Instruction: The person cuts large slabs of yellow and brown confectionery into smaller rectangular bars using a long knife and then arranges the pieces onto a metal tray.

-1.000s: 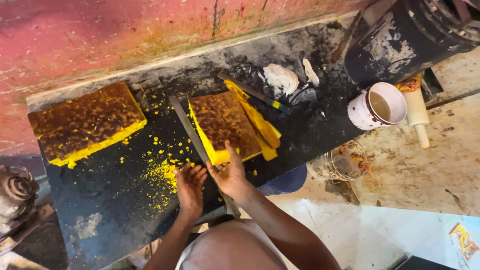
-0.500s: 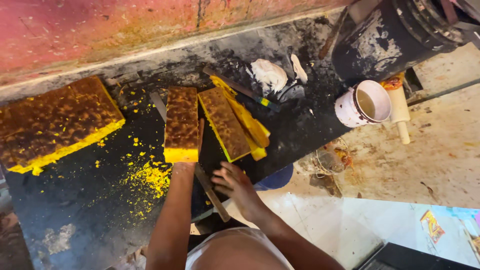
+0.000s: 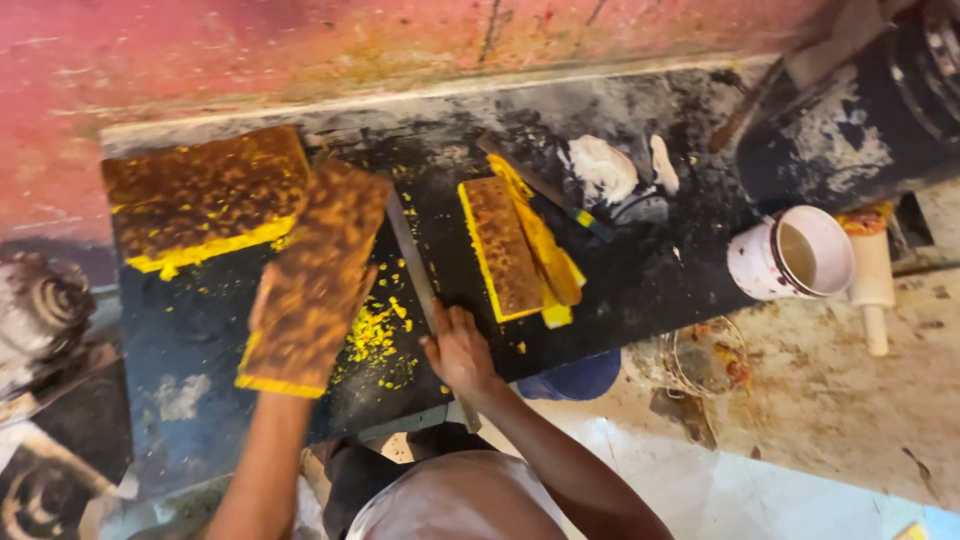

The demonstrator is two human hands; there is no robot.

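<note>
Left hand (image 3: 262,305) is holding up a cut slab (image 3: 315,275) of yellow foam with a scorched brown face, lifted off the black bench (image 3: 190,330) and tilted; the slab is covering most of that hand, so only fingers at its left edge are showing, curled around the foam. Right hand (image 3: 460,350) is resting on a long metal strip (image 3: 420,290) lying across the bench, fingers pressed together and flat on it, near the strip's lower end. Yellow crumbs (image 3: 375,335) are lying between the two hands, just beside the strip. A bigger foam block (image 3: 200,195) is sitting at the bench's far left, touching the lifted slab's upper end in this view. Right of the strip, a narrow foam piece (image 3: 500,245) is lying on thinner yellow offcuts (image 3: 550,260). Farther right, a white cup (image 3: 790,255) is standing off the bench, near a dark drum (image 3: 860,110). A pink wall (image 3: 300,50) is running behind the bench.
</note>
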